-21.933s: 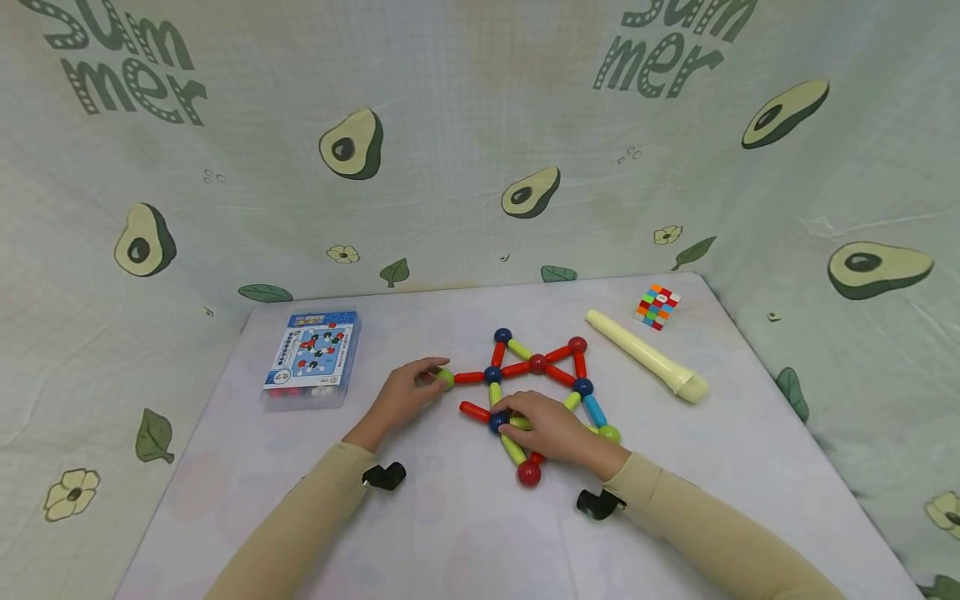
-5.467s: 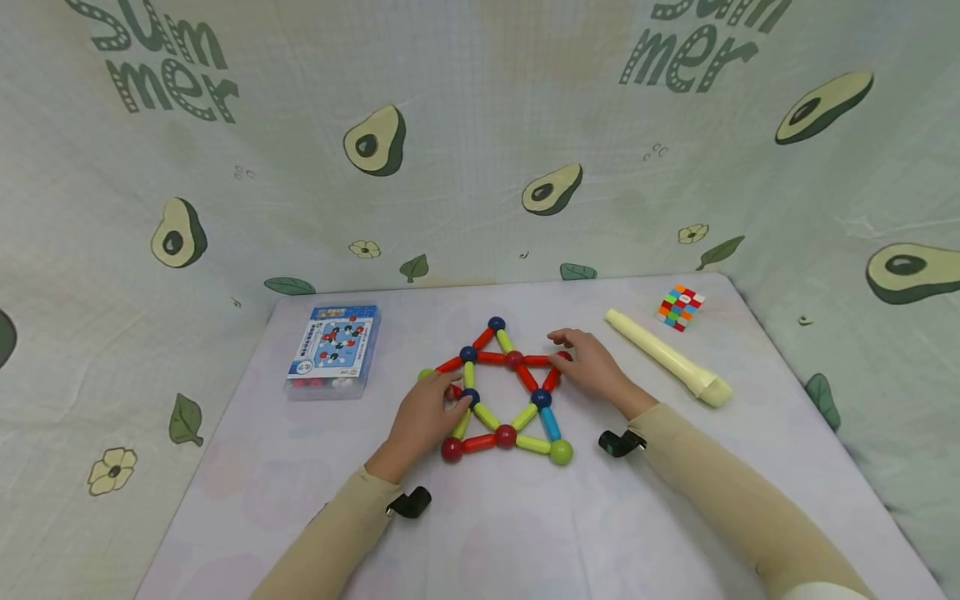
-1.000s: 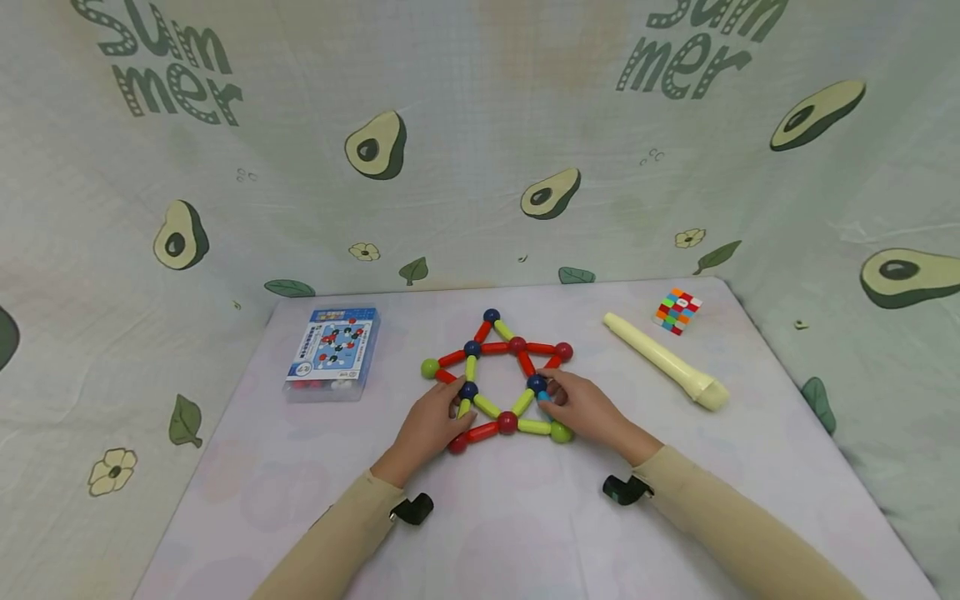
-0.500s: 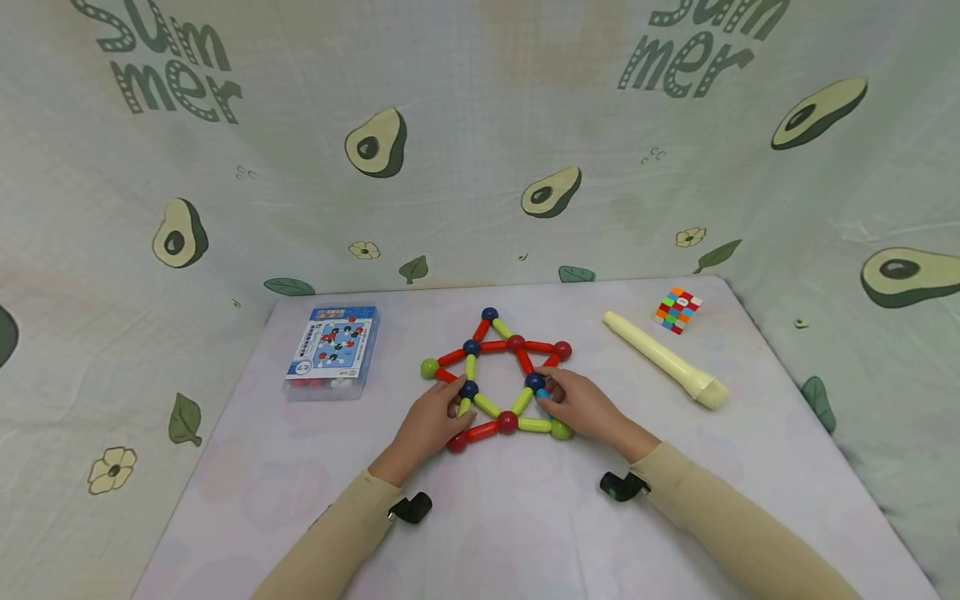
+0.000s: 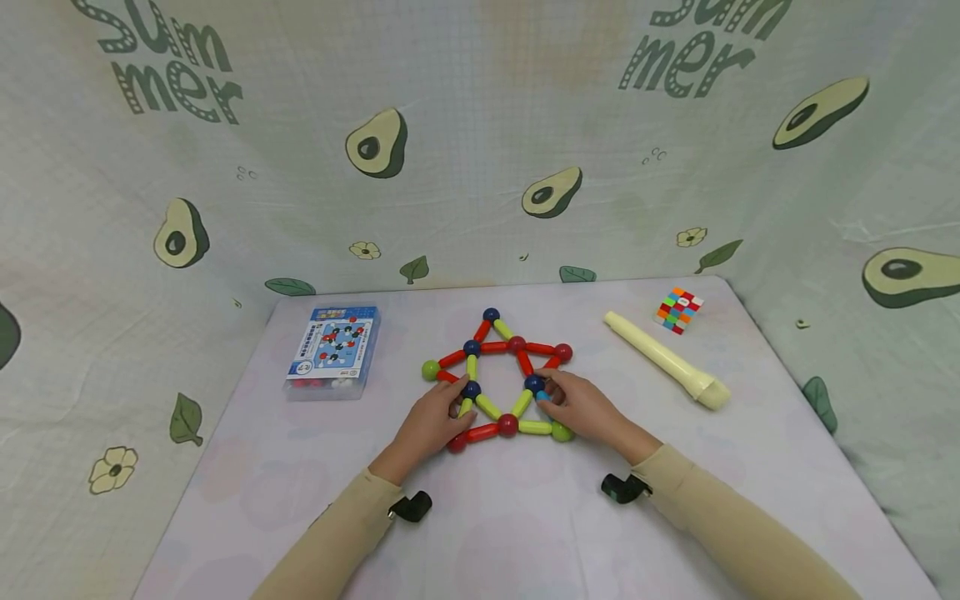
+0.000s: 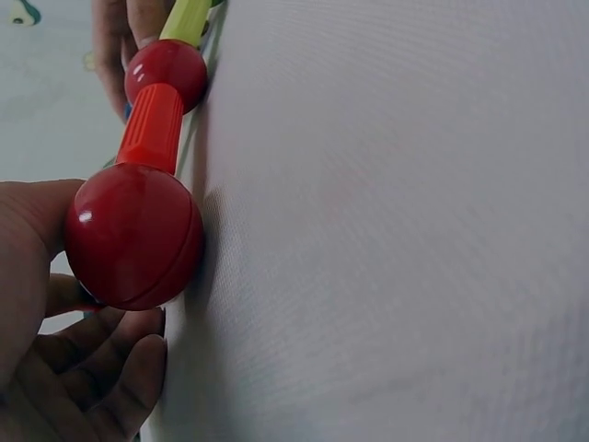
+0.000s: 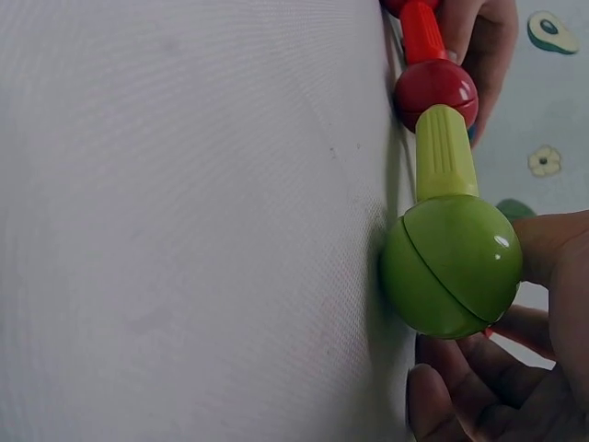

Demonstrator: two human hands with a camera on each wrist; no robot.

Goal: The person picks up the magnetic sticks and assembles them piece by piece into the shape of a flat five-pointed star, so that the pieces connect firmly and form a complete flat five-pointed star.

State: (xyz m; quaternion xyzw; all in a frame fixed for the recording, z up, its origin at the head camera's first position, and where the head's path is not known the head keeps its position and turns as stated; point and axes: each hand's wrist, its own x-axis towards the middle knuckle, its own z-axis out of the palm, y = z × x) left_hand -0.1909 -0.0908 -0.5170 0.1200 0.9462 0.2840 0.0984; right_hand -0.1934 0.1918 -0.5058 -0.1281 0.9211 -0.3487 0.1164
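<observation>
A flat six-pointed star of magnetic rods and balls lies on the table in the head view. My left hand grips its lower left side, fingertips by a dark blue ball and a yellow-green rod. Opposite, my right hand pinches the light blue rod below another dark blue ball. In the left wrist view a red ball at a star point sits beside the left thumb. A green ball fills the matching corner in the right wrist view, hiding part of the right fingers.
On the left of the table lies a clear plastic box with a blue printed label. A pale yellow microphone-shaped stick lies to the right, with a colourful puzzle cube behind it. Patterned cloth hangs behind.
Since the oldest frame the loose left rods have joined into a closed star point. My right hand has moved from the right red ball to the light blue rod. The last second shows almost no motion.
</observation>
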